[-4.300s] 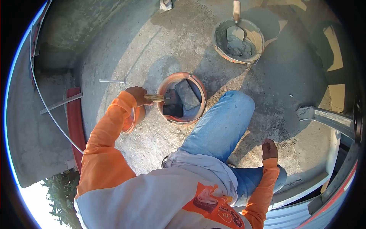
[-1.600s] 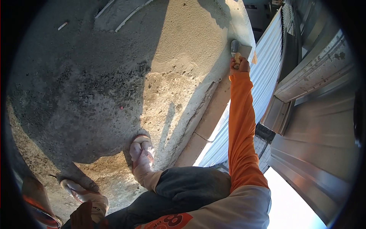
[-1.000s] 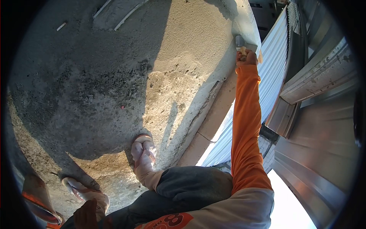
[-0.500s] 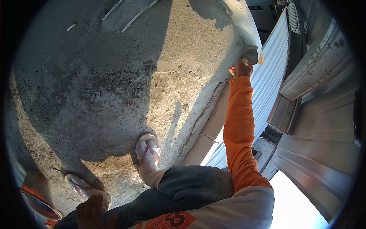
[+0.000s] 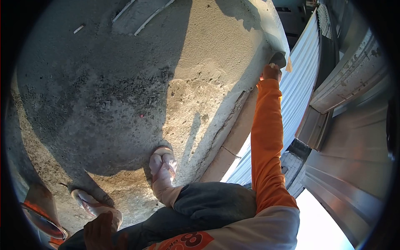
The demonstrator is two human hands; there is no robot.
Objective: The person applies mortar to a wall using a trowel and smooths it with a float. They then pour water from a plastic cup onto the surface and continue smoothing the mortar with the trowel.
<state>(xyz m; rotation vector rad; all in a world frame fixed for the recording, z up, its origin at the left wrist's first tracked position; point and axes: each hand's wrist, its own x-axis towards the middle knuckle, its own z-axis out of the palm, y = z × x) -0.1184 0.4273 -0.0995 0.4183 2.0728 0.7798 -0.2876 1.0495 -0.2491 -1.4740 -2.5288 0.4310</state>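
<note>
At the upper right, my right hand [image 5: 271, 73] is closed round the handle of a trowel [image 5: 278, 59]. The trowel's grey blade lies against the raised, smoothed mortar edge [image 5: 264, 52] of the slab, partly in shadow. An orange sleeve covers the outstretched right arm. My left hand [image 5: 99, 231] rests near my bent knee at the bottom left, holding nothing I can see, its fingers apart. Fresh smooth mortar [image 5: 216, 41] covers the upper part of the floor; rougher, crumbly concrete [image 5: 187, 100] shows below it, close to my feet.
A bucket with orange stains [image 5: 43, 212] stands at the lower left. White corrugated sheeting [image 5: 298, 79] lies beyond the slab's edge, lower down. Metal panels [image 5: 346, 162] rise at the right. Two light strips [image 5: 154, 16] lie at the top.
My right hand and the trowel have shifted slightly right and up along the mortar edge, the wrist turning a little. The left hand stays in place.
</note>
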